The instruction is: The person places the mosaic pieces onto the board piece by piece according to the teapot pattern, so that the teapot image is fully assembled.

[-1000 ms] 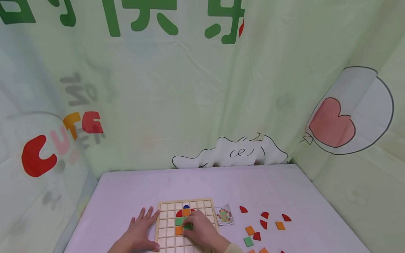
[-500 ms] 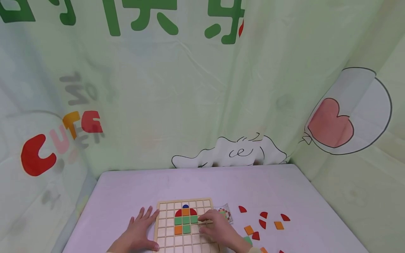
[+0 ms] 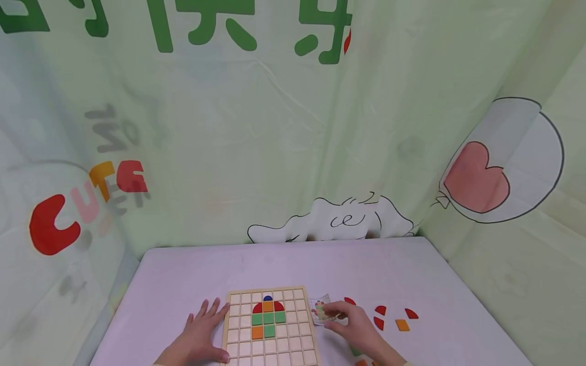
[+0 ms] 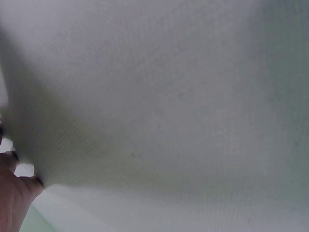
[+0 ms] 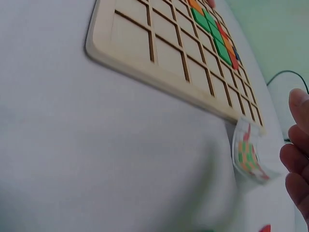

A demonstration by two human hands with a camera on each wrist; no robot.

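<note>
A wooden grid board (image 3: 294,345) lies on the table. In its cells sit green squares (image 3: 269,318), orange squares (image 3: 258,332), red rounded pieces (image 3: 279,306) and one blue piece (image 3: 267,298). My left hand (image 3: 198,335) rests along the board's left edge, fingers spread and thumb at the near side. Right of the board, my right hand (image 3: 354,328) hovers with bent fingers over a small printed paper (image 3: 315,306), partly covering it. In the right wrist view the fingers (image 5: 297,159) hold nothing and stay apart from the paper's curled end.
Loose red pieces (image 3: 379,323) and an orange square (image 3: 402,325) lie right of my right hand. Other pieces are partly hidden under that arm. A printed curtain (image 3: 229,152) rises behind the table (image 3: 197,269). Pale fabric (image 4: 159,106) fills most of the left wrist view.
My right hand has let go of a green square in the board and moved right, off the board and over the paper. My left hand stays in place.
</note>
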